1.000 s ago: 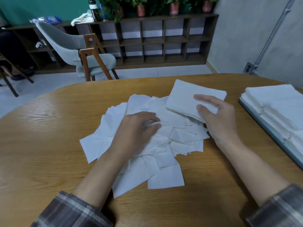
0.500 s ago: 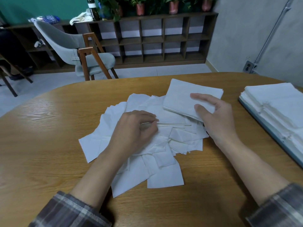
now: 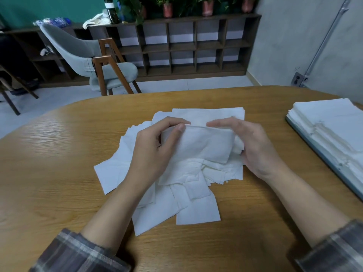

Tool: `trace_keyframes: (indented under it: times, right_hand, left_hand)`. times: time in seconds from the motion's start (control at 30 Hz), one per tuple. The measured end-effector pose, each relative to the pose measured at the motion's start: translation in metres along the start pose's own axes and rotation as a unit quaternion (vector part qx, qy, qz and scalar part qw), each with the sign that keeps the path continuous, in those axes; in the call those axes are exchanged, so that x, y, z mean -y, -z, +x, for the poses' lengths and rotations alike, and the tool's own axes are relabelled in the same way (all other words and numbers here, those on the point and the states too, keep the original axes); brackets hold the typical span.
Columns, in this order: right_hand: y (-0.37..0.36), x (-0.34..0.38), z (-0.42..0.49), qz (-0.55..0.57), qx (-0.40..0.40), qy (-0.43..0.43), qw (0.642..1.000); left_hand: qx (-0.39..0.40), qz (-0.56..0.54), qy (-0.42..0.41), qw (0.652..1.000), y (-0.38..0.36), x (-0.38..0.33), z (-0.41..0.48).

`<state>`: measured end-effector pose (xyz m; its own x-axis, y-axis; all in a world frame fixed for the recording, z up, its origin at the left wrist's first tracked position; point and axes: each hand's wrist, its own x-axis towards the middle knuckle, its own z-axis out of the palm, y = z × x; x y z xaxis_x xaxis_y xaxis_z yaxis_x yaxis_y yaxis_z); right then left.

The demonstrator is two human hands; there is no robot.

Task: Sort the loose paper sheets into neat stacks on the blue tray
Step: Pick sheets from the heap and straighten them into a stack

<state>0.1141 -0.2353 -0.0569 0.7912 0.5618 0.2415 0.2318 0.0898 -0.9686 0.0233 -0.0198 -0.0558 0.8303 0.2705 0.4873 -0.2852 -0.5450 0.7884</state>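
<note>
Head: left hand (image 3: pixel 155 152), right hand (image 3: pixel 253 146) pinch one sheet (image 3: pixel 200 144) over one pile (image 3: pixel 196 213).

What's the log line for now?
left hand: grips sheet bundle | right hand: grips bundle | loose pile: underneath, on table | blue tray: holds stacks

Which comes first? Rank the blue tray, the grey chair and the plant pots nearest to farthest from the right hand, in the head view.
1. The blue tray, on the table, right of the right hand.
2. The grey chair, beyond the table's far edge, left.
3. The plant pots, atop the shelf at the back.
</note>
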Motion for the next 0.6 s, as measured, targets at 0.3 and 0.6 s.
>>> trace_keyframes:
  times: [0.3,0.6]
  right_hand:
    - [-0.009,0.003,-0.004,0.012,-0.054,-0.018,0.998]
    - [-0.020,0.005,-0.006,0.027,-0.011,-0.008,1.000]
  left_hand:
    - [-0.013,-0.095,0.110,0.989,-0.001,-0.003,0.002]
    - [-0.020,-0.130,0.144,0.981,-0.002,-0.009,0.000]
